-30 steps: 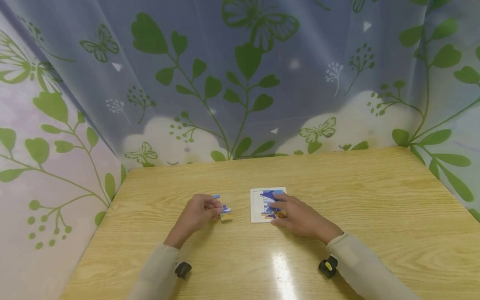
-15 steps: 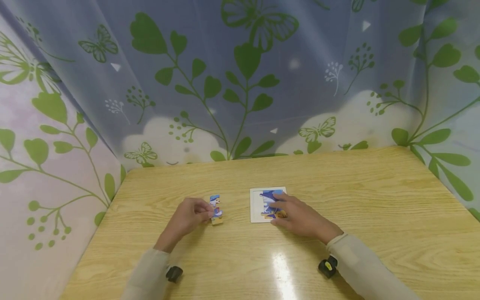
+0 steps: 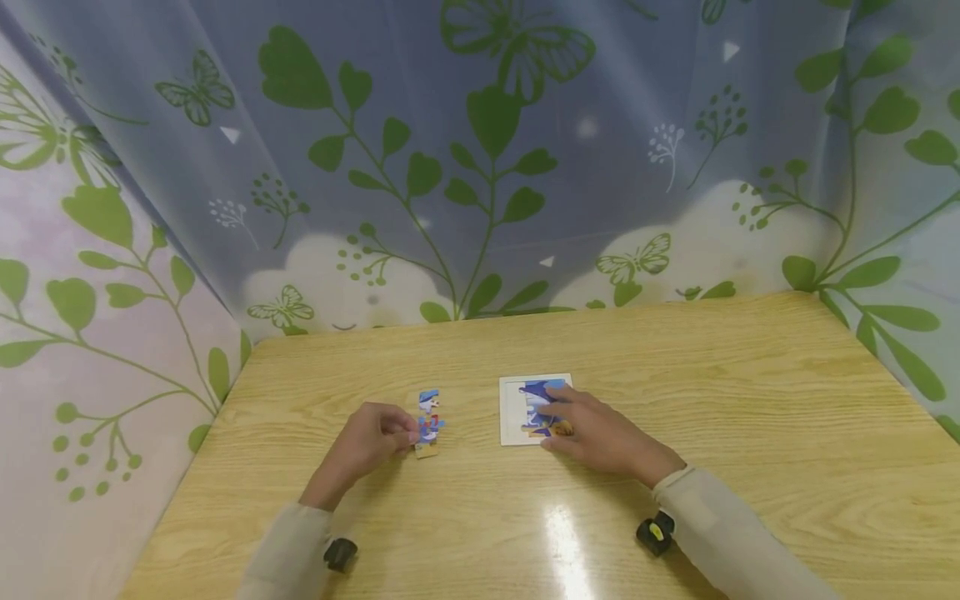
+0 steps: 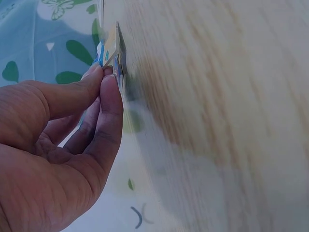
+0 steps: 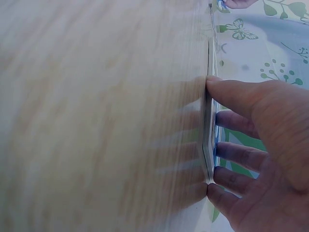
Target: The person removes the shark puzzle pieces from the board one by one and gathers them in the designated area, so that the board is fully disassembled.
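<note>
My left hand point(image 3: 367, 442) pinches a small jigsaw puzzle piece point(image 3: 428, 435) with blue and red print between thumb and fingers. In the left wrist view that piece point(image 4: 110, 44) tilts up from the table, and another lies flat close against it. Just beyond the fingertips is a blue and white puzzle piece point(image 3: 428, 402). My right hand point(image 3: 600, 429) rests over the right side of a square white-rimmed puzzle board point(image 3: 512, 417), its fingers spread and mostly straight. From the right wrist, the thumb point(image 5: 227, 89) touches the board's edge. Fitted blue and orange pieces are partly covered by this hand.
The pieces and board lie on a light wood-grain table point(image 3: 450, 517). Patterned curtains point(image 3: 420, 167) with leaves and butterflies hang behind the table and at its sides. A small black device point(image 3: 656, 533) sits at the right wrist, another point(image 3: 341, 554) at the left.
My left hand has drawn left and slightly towards me with the puzzle piece, uncovering the blue and white piece beyond it. The right hand has stayed on the board.
</note>
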Tool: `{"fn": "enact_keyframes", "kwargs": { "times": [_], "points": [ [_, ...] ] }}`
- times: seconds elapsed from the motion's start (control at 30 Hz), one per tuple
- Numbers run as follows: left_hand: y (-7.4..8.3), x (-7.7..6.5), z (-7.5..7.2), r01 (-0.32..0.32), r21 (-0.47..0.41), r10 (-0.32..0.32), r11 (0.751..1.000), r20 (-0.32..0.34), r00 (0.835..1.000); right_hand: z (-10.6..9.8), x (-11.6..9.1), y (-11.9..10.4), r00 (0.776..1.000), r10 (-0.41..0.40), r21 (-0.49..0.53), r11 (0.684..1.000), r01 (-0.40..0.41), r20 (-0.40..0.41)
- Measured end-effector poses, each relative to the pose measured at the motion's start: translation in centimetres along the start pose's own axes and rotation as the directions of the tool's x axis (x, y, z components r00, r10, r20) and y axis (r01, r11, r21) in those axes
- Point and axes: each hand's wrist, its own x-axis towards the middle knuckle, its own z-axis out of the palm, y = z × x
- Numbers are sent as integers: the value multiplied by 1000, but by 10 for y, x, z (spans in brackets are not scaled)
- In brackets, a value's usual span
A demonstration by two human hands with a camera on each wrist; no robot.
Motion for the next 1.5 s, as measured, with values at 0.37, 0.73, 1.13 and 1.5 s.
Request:
{"fn": "enact_keyframes", "kwargs": {
  "times": [0.37, 0.73, 1.13, 1.5],
  "points": [
    [-1, -1, 2, 4, 59, -4, 998, -15, 1000, 0, -1, 1, 1000, -3, -5, 1000, 3, -2],
    [0, -1, 4, 0, 110, 2, 994, -20, 1000, -1, -2, -2, 1000, 3, -12, 1000, -3, 1],
    [-2, -1, 4, -29, 114, 31, 993, -17, 999, -1, -2, -1, 1000, 0, -4, 1000, 0, -1],
    [11, 10, 7, -78, 91, 79, 993, -9, 997, -1, -2, -1, 1000, -1, -3, 1000, 1, 2]
  ]
}}
